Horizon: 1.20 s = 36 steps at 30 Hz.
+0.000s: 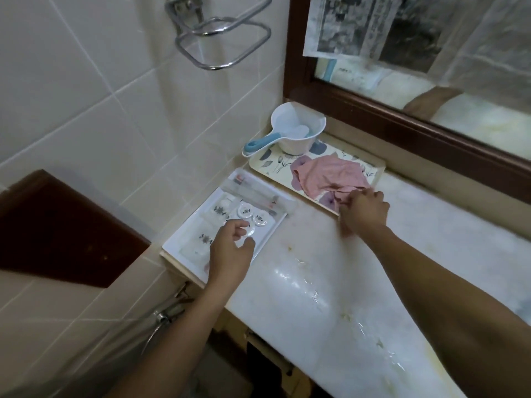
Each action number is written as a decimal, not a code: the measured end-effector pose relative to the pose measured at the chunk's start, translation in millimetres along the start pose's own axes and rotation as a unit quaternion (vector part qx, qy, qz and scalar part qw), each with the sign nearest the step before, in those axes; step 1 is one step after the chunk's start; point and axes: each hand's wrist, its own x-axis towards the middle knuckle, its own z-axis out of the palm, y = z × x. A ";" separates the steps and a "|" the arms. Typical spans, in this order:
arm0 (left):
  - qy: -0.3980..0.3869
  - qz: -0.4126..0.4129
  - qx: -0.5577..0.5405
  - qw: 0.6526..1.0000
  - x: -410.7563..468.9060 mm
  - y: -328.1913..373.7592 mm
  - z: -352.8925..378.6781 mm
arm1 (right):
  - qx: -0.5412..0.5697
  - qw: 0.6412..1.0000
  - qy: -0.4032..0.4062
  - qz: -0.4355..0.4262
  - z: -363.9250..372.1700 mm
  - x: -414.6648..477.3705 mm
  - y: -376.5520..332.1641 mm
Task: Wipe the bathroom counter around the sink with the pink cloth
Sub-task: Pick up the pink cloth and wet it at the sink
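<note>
Pink cloth [330, 175]: crumpled on floral tray [260, 168], at back of tabletop [316, 282], below mirror frame [402, 122].
R hand [363, 211]: grip closed, fingers appear to pinch cloth's near edge; some blur.
L hand [230, 251]: grip loose, fingers half-curled, holding nothing; hovers over white tray [184, 242] of small toiletries at tabletop's L end.
Step, est.: cloth pick-up; wiping not yet begun.
Next move calls for: lifting cloth clear of tray, spreading it under palm, then pressing it down on wet patch & crumbs [347, 317] nr front edge.
Sink: not in view.
In the way: both trays cover L end & prob. need shifting to wipe beneath. White dipper [296, 130] w/ blue handle stands on floral tray's far corner, nr cloth, not touching.
Chrome towel ring [224, 38]: on wall above, no hindrance.
</note>
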 end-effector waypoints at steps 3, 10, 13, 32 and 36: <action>-0.054 0.030 0.008 0.998 5.5 18.6 17.0 | 0.011 1.000 0.023 -0.005 -3.2 5.1 10.5; -0.136 0.104 0.030 0.985 14.4 67.8 35.3 | 0.306 0.950 0.049 0.032 -59.4 -16.1 29.2; -0.141 0.132 0.033 0.981 20.0 98.6 41.1 | 0.369 0.925 0.086 0.018 -105.1 -33.5 37.9; -0.302 0.394 0.058 0.866 -74.1 268.0 149.1 | 0.465 0.855 0.229 -0.005 -316.3 -204.4 192.7; -0.392 0.331 -0.072 0.855 -115.8 299.1 148.9 | 0.517 0.826 0.222 0.015 -317.9 -232.9 247.1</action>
